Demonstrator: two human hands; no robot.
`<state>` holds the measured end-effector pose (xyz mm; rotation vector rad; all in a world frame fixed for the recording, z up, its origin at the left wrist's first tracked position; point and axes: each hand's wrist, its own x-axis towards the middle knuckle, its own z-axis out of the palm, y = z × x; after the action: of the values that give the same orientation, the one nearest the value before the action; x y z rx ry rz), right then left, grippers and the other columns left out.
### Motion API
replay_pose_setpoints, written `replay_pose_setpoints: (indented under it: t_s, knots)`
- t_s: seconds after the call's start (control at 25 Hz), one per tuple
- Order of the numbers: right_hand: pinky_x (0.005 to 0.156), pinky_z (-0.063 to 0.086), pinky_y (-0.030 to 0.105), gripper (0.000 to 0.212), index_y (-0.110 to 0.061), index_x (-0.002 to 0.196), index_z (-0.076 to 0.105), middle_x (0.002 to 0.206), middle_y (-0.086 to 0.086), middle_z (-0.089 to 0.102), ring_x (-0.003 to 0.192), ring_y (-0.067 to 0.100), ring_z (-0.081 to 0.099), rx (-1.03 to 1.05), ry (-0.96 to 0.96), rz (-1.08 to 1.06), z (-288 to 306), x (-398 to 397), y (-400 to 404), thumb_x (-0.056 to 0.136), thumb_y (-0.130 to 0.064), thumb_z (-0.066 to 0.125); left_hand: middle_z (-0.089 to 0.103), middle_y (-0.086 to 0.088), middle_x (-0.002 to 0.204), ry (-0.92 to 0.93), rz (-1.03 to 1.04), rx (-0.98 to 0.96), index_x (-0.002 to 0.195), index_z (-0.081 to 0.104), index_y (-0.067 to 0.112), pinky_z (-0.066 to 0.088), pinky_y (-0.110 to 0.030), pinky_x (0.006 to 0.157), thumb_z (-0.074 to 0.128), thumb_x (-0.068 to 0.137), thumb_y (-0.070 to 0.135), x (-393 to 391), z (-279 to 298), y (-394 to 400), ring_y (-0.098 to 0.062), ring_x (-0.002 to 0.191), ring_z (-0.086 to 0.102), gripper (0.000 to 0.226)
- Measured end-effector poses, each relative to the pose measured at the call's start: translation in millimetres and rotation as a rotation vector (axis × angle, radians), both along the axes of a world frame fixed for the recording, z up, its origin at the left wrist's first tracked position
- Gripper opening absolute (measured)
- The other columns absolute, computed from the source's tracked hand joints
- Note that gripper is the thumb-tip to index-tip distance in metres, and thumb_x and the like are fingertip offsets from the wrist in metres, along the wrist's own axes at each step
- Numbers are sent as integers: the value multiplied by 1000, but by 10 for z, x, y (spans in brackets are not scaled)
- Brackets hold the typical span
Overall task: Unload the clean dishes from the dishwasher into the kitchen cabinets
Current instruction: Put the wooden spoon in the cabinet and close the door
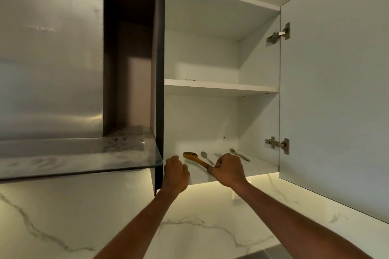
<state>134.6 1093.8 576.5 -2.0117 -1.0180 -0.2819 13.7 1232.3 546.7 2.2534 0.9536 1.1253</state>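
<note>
- Overhead, we face an open wall cabinet (221,88) with its door (336,90) swung out to our right, a steel range hood (52,59) with a glass canopy (84,160) to our left, and a marble backsplash (84,216) below.
- Our right hand (228,169) curls round the handle of a wooden spoon (192,157), whose bowl lies on the bottom shelf (261,166) toward the back.
- Our left hand (175,169) is raised at the cabinet's left front edge with its fingers curled; we cannot tell whether it holds anything.
- On the same shelf lie a metal spoon (204,156) just beside the wooden one and a fork (239,154) behind our right hand.
- Risk: if we let go with the handle overhanging the shelf front, the wooden spoon could tip off and fall.
- Risk: pushing it deeper at this slant could knock the metal spoon askew.
- Risk: drawing our left hand back carelessly could strike the glass canopy close beside it.
- Risk: the open door stands near head height as we turn away.
</note>
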Motion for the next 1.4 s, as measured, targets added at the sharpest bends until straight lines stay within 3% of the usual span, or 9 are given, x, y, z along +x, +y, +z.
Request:
replay_pose_setpoints:
  t_s: [0.2, 0.48, 0.64, 0.8, 0.88, 0.96, 1.04, 1.2, 1.4]
  knots:
    - [61, 51, 26, 51, -9, 97, 74, 79, 5, 74, 80, 23, 75, -45, -37, 26, -74, 93, 870, 77, -56, 78, 44, -20, 142, 123, 63, 103, 134, 50, 0, 40, -41, 107, 56, 96, 4, 180, 81, 260, -35, 132, 44, 38]
    - [75, 55, 30, 60, -9, 95, 70, 86, 6, 76, 88, 23, 73, -29, -78, -29, -232, 222, 1297, 85, -68, 66, 49, -9, 147, 185, 44, 244, 149, 44, 15, 49, -36, 106, 62, 97, 12, 396, -174, 561, -25, 133, 51, 54]
    - [80, 56, 31, 50, -10, 94, 77, 92, 7, 77, 94, 24, 73, -2, -100, 9, -170, 295, 1143, 94, -58, 61, 49, -5, 147, 175, 64, 286, 150, 44, 21, 48, -38, 102, 64, 97, 17, 424, -242, 657, -27, 134, 49, 58]
    - [81, 49, 31, 30, -16, 113, 72, 110, 5, 67, 98, 24, 67, 64, -374, 54, -43, 325, 399, 96, -39, 63, 53, -6, 142, 196, 83, 237, 148, 46, 32, 50, -42, 103, 66, 93, 19, 447, -184, 639, -28, 129, 56, 60]
    - [86, 53, 41, 29, -15, 117, 70, 115, 6, 63, 97, 28, 66, 42, -556, 71, 28, 307, -94, 93, -31, 64, 55, -7, 140, 206, 75, 232, 144, 52, 32, 50, -44, 105, 59, 95, 17, 405, -135, 590, -29, 128, 57, 52]
    - [93, 51, 47, 33, -15, 120, 68, 121, 6, 61, 106, 30, 62, 40, -662, 70, 82, 273, -631, 90, -28, 66, 59, -7, 137, 207, 90, 322, 129, 67, 31, 51, -44, 104, 59, 95, 14, 325, -104, 552, -30, 126, 59, 39]
    - [102, 44, 46, 38, -15, 123, 67, 131, 8, 59, 119, 30, 57, 73, -786, 9, 181, 200, -1301, 87, -27, 68, 64, -15, 126, 272, 142, 496, 110, 76, 23, 55, -49, 96, 77, 82, 17, 286, -34, 410, -38, 116, 61, 28]
    - [116, 37, 40, 47, -16, 136, 62, 154, 9, 49, 141, 28, 47, 187, -928, -238, 364, 106, -2787, 89, -26, 63, 62, -27, 127, 266, 60, 722, 136, 55, -3, 56, -56, 89, 82, 71, 2, 484, 360, -706, -45, 115, 61, 71]
    - [126, 30, 49, 78, -22, 160, 35, 173, 8, 18, 160, 29, 20, 225, -822, -701, 201, 299, -4327, 91, -39, 66, 49, -10, 157, 191, -473, 1335, 155, 44, 13, 45, -45, 115, 58, 90, 23, 879, 633, -2830, -28, 141, 51, 67]
